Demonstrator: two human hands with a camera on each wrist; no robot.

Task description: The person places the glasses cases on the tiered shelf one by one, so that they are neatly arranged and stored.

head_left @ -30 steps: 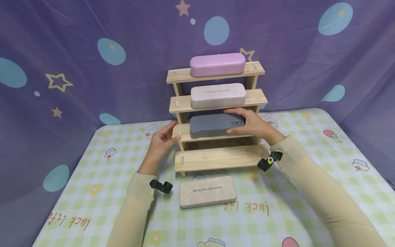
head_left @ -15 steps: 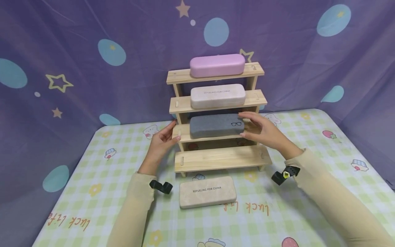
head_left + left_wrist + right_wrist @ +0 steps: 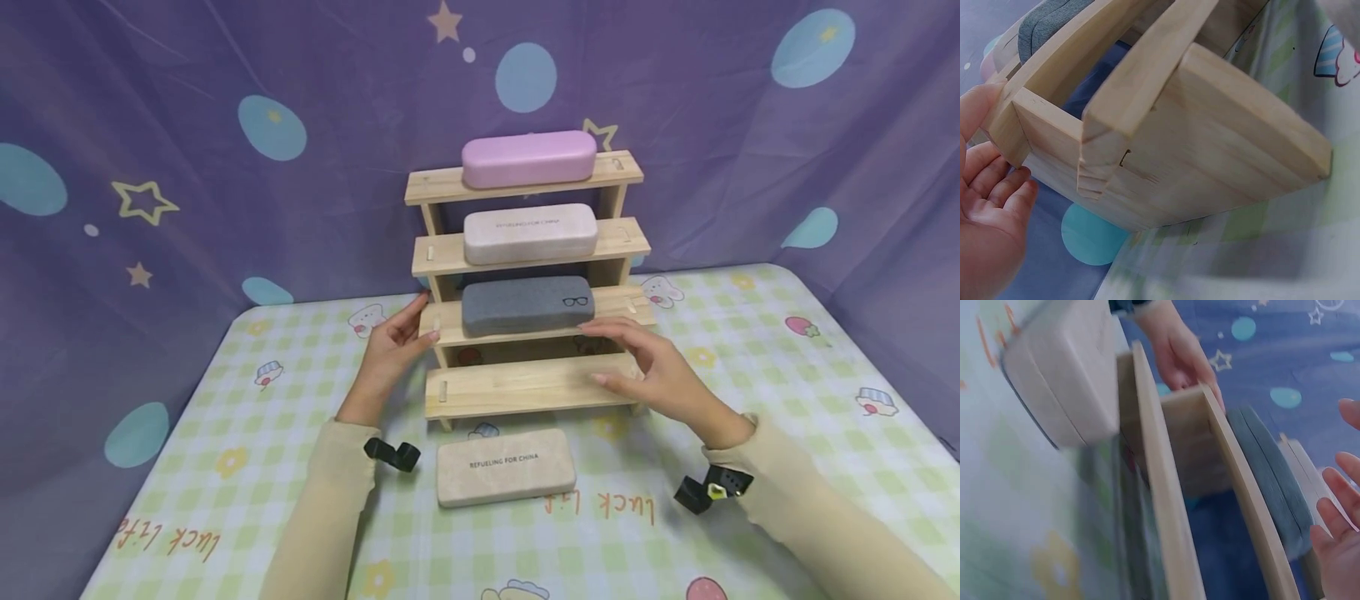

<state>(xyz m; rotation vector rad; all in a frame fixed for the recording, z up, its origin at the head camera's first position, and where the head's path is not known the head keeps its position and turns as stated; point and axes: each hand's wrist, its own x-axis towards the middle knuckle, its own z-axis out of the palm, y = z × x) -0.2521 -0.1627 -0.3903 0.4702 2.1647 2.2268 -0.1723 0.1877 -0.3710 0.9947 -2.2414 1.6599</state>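
Note:
My left hand (image 3: 385, 354) grips the left end of the second-lowest tier of a wooden display stand (image 3: 525, 387). In the left wrist view the thumb (image 3: 979, 106) lies on the board's end, with the fingers just below it. My right hand (image 3: 663, 375) holds nothing, its fingers loosely bent in front of the stand's right side. On the gripped tier lies a grey-blue glasses case (image 3: 525, 307) with a small glasses print. A cream glasses case (image 3: 504, 468) marked "REFUELING FOR CHINA" lies on the tablecloth before the stand.
A whitish glasses case (image 3: 531, 235) sits on the tier above the grey-blue one, and a pink glasses case (image 3: 528, 160) on the top tier. Beneath everything is a green checked tablecloth (image 3: 300, 433). A purple patterned curtain (image 3: 360, 108) hangs close behind the stand.
My right hand has let go of the grey-blue glasses case and moved right, then down towards the lowest tier. The left hand and all the cases have stayed in place.

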